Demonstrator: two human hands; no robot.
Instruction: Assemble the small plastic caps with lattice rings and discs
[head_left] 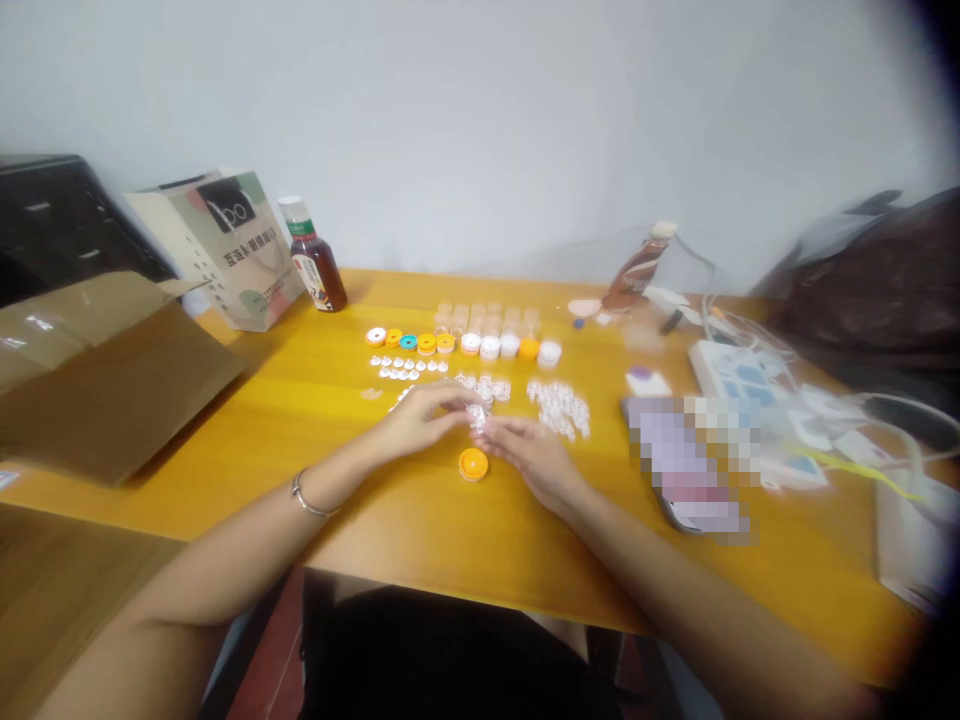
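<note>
Between my fingertips is a small white plastic piece [477, 418], pinched by both my left hand [424, 415] and my right hand [531, 450]. Its fine shape is too small to make out. Just below them an orange round cap [473, 464] lies on the table. Beyond my hands lie a cluster of small white pieces [486, 388] and a looser pile of white pieces [561, 408] to the right. Small white discs [405, 366] sit in two rows at the left. Behind these runs a line of white, orange and teal round caps [426, 343], backed by blurred clear cups [487, 318].
A cardboard box [112, 370], a paper bag [240, 250] and a dark drink bottle [316, 260] stand at the left. At the right are a brown bottle [637, 268], a phone [679, 460], a white power strip [731, 375] with cables, and a dark bag [877, 275].
</note>
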